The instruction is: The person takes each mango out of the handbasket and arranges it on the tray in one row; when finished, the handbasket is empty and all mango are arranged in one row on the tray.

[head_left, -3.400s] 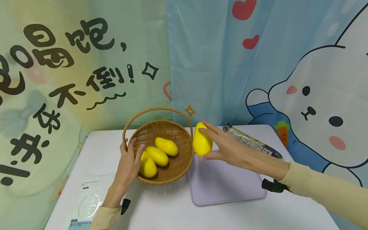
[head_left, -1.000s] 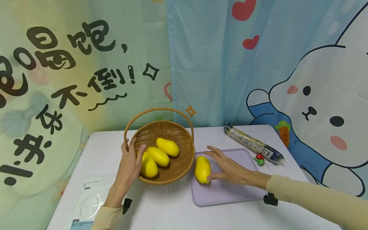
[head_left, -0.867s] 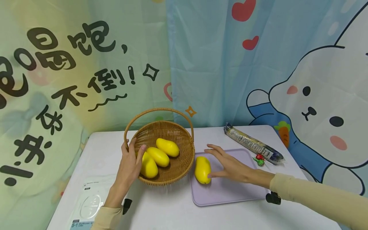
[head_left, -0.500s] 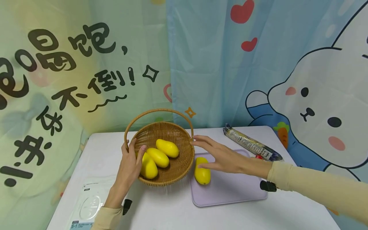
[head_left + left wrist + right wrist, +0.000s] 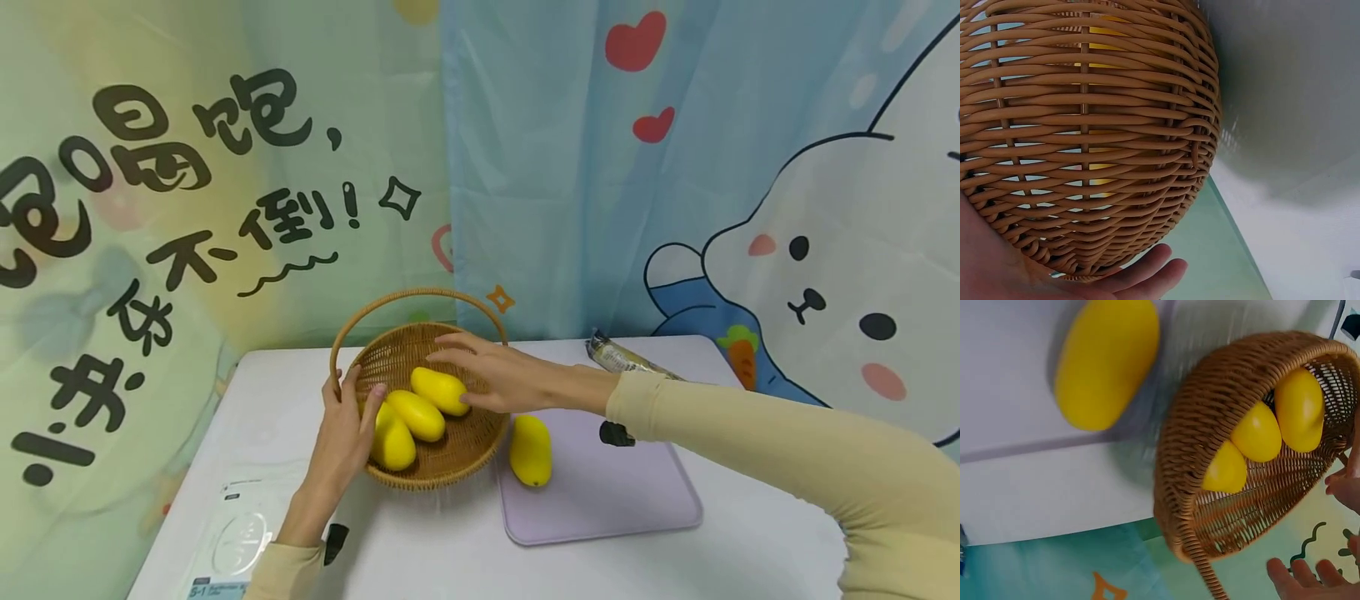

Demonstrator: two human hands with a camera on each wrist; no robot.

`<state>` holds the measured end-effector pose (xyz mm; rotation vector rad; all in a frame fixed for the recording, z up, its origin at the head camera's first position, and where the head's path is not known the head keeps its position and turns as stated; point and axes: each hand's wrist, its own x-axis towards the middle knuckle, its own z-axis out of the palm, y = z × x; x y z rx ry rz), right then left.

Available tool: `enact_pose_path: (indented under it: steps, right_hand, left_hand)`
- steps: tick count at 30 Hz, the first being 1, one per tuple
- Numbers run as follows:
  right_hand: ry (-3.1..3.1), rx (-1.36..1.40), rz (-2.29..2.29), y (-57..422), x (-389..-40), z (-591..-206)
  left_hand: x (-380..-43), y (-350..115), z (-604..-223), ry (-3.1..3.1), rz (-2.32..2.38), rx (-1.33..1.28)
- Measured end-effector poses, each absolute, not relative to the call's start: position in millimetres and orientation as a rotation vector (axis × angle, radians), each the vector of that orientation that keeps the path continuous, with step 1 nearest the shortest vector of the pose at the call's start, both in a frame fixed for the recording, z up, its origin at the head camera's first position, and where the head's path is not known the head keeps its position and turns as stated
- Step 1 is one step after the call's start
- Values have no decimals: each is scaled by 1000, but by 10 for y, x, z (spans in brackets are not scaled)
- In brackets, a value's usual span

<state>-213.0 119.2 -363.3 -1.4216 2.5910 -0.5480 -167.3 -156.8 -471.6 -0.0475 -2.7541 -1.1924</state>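
Note:
A brown wicker basket [image 5: 472, 454] with a tall hoop handle stands tilted toward me, holding three yellow mangoes: a back one [image 5: 437, 390], a middle one [image 5: 417, 416] and a front one [image 5: 393, 442]. My left hand [image 5: 347, 429] grips its left rim, thumb inside; in the left wrist view fingers lie along the woven outside. Over the basket's right side reaches my right hand [image 5: 495, 372], fingers extended, thumb near the back mango's right end. Whether it touches that mango I cannot tell. Another mango [image 5: 530, 451] lies on a lilac tray [image 5: 607, 496] right of the basket.
A long shiny wrapped packet [image 5: 622, 357] lies at the table's back right, partly hidden by the right arm. Flat clear packaging [image 5: 240, 533] is at the front left. A printed curtain [image 5: 525, 167] hangs behind the white table [image 5: 420, 550].
First my right hand set a mango onto the tray and let it go. Since then the hand has moved left, over the basket. My left hand has stayed on the rim.

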Motion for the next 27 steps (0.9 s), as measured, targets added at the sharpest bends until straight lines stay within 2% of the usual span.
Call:
enact_pose_path:
  steps: [9,27]
  right_hand:
    - [2524,-1431,-349,880,-2402,-3750]
    - [2382,-1131,-130,589,-2786,-3956]
  left_hand:
    - [-1682,-1587,-4724,-2760,-1192,-40]
    - [-1689,-1581,-4743,-2766,-1193,-34]
